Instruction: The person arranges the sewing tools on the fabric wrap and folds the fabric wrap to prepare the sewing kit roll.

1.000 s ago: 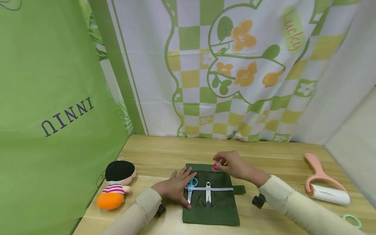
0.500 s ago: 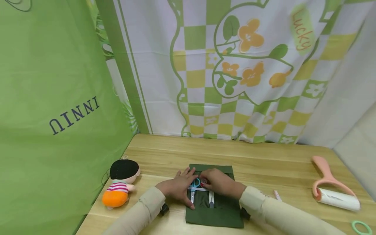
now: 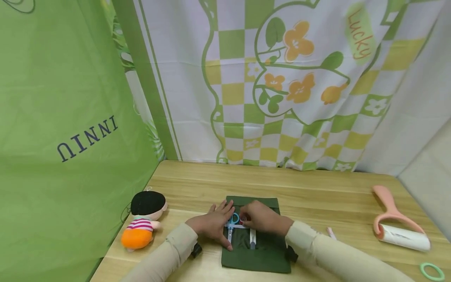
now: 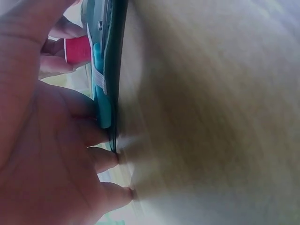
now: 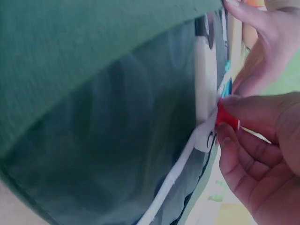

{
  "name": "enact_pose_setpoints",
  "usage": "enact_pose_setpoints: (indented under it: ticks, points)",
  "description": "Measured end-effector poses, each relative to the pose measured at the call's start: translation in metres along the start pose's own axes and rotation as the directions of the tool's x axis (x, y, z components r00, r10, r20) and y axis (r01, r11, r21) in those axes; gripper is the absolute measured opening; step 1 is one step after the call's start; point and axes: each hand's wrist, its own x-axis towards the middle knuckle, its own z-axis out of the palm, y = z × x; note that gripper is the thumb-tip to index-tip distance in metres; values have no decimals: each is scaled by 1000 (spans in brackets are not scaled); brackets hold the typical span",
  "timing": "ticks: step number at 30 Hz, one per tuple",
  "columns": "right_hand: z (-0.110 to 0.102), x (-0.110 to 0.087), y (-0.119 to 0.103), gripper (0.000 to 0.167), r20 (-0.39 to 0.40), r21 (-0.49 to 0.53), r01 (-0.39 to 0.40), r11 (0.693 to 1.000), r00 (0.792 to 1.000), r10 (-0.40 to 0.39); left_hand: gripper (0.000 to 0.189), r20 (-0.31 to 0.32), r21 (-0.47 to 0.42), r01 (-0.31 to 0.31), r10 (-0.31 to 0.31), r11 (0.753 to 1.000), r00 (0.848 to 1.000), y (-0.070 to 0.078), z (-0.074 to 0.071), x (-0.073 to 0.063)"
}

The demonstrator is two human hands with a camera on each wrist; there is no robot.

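Note:
A dark green fabric pouch [image 3: 255, 264] lies unfolded on the table. Across it runs a white elastic band [image 5: 171, 176], with blue-handled scissors [image 3: 230, 234] and a slim white tool [image 5: 204, 79] tucked under it. My left hand [image 3: 210, 226] rests on the pouch's left edge beside the scissors, fingers spread. Between thumb and fingers, my right hand [image 3: 265, 218] pinches a red thread spool [image 5: 227, 117] at the band, between the scissors and the white tool. The left wrist view also shows the spool [image 4: 78, 49], partly covered by fingers.
At the left sits a plush doll [image 3: 139, 223] in a striped top. On the right lie a lint roller [image 3: 405, 237] with a peach handle, a pale green ring [image 3: 432, 271] and a small pale stick-like thing [image 3: 331, 233]. Curtains hang behind the table.
From the pouch's top right, my right hand has brought the spool left and down to the band. The left hand stays on the pouch. The head view has shifted slightly.

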Motion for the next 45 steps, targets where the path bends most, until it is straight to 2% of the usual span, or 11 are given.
enact_pose_setpoints:
  ticks: [3, 7, 10, 13, 19, 25, 34, 45]
  points:
    - [-2, 0, 2, 1, 25, 36, 18, 999, 1000, -18, 128, -7, -7, -3, 3, 1000, 1000, 0, 0, 0]
    - [-4, 0, 4, 10, 78, 117, 40, 992, 996, -49, 128, -6, 1, -7, 7, 1000, 1000, -2, 2, 1]
    - [-6, 0, 7, 13, 111, 182, 26, 983, 993, -47, 129, -5, 9, -3, 3, 1000, 1000, -2, 4, 2]
    - [-6, 1, 10, 15, 116, 223, -32, 974, 993, 6, 129, -2, 2, 4, -4, 1000, 1000, -3, 5, 3]
    - [1, 1, 16, 20, 40, 217, -111, 970, 994, 105, 129, -4, -12, -1, 1, 1000, 1000, -4, 5, 3]
    - [5, 4, 21, 12, 17, 314, -172, 934, 984, 176, 128, -9, -33, -18, 18, 999, 1000, -5, 5, 0]
    - [4, 7, 24, 17, 46, 340, -202, 918, 979, 198, 127, -16, -42, -20, 19, 999, 1000, -6, 6, -1]
    - [1, 9, 21, 26, 80, 296, -147, 944, 988, 129, 126, -6, -44, -41, 40, 998, 999, -8, 3, 1]
